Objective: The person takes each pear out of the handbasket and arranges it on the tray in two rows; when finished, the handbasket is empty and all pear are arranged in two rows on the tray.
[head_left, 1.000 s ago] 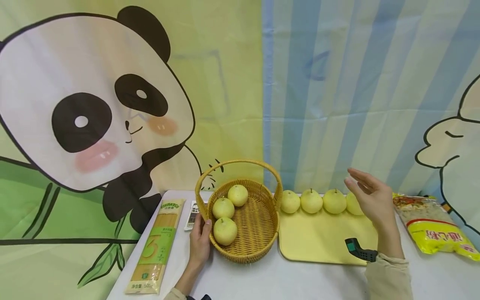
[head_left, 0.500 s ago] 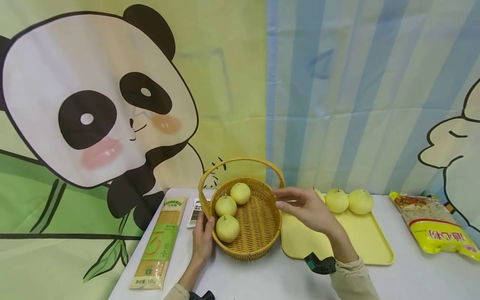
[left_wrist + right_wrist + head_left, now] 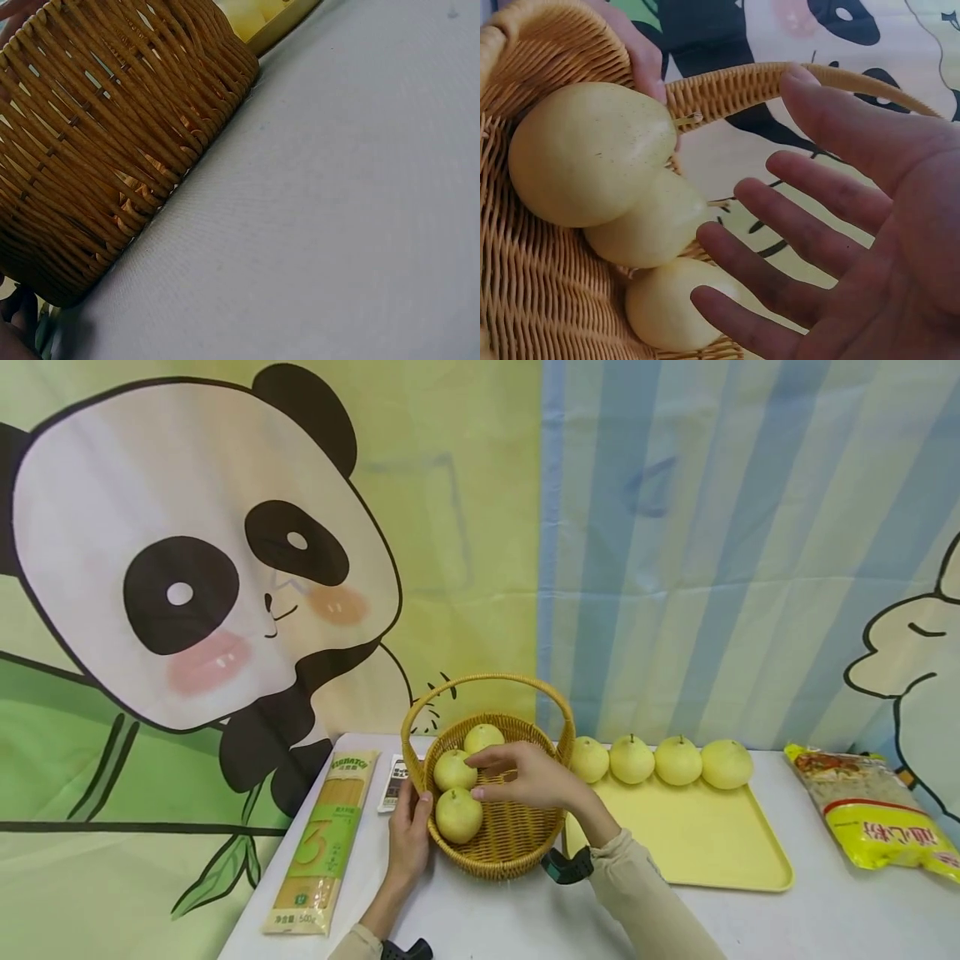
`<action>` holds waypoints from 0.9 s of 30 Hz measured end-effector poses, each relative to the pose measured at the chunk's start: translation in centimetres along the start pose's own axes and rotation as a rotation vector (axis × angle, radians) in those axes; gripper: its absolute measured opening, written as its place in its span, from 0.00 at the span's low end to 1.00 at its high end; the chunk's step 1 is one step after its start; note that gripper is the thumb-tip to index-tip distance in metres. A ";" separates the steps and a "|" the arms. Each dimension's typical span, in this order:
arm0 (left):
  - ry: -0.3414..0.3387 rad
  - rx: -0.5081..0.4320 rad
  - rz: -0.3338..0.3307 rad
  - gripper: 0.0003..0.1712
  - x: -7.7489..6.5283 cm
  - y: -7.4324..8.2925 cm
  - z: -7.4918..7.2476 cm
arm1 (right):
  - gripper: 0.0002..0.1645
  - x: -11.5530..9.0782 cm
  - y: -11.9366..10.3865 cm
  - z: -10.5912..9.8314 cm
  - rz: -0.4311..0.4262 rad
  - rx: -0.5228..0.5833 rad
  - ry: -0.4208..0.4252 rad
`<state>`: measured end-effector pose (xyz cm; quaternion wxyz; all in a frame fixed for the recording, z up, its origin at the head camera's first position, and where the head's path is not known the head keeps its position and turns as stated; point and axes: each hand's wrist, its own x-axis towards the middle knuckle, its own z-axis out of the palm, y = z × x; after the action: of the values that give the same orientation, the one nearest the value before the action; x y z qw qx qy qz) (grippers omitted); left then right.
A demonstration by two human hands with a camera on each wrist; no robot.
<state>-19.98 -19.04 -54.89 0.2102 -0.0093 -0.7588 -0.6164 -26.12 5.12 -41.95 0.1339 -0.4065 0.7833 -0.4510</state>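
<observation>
The left grip [image 3: 408, 841] is clamped on the wicker basket [image 3: 504, 865] at its nine o'clock side, while the right grip [image 3: 531, 777], fingers apart, hovers over it near three pears [image 3: 459, 817] inside, from eight to twelve o'clock. On the white surface [image 3: 487, 931], a yellow tray [image 3: 701, 835] with four more pears [image 3: 632, 762] sits at three o'clock; a panda-printed backdrop [image 3: 480, 510] hangs at twelve.

Low in the middle of the head view, the right hand [image 3: 531, 777] hides parts of the basket [image 3: 501, 867] and the rearmost pear [image 3: 483, 737]. Left of it, print on the white packet [image 3: 392, 785] is too small to read. The basket runs off the left wrist view's upper left, the right hand off the right wrist view's right edge
</observation>
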 end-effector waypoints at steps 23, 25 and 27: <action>-0.015 -0.027 0.022 0.30 0.3 -0.2 -0.1 | 0.39 4.4 2.8 2.1 0.109 0.253 -0.214; -0.015 -0.033 0.030 0.30 0.2 -0.3 0.0 | 0.39 4.5 3.0 2.1 0.121 0.280 -0.231; -0.014 -0.042 0.030 0.30 0.2 -0.3 0.0 | 0.39 4.5 3.3 2.2 0.131 0.299 -0.247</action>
<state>-20.26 -19.15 -55.13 0.2140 -0.0295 -0.7468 -0.6290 -29.38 1.28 -45.19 0.3170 -0.3826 0.7098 -0.4993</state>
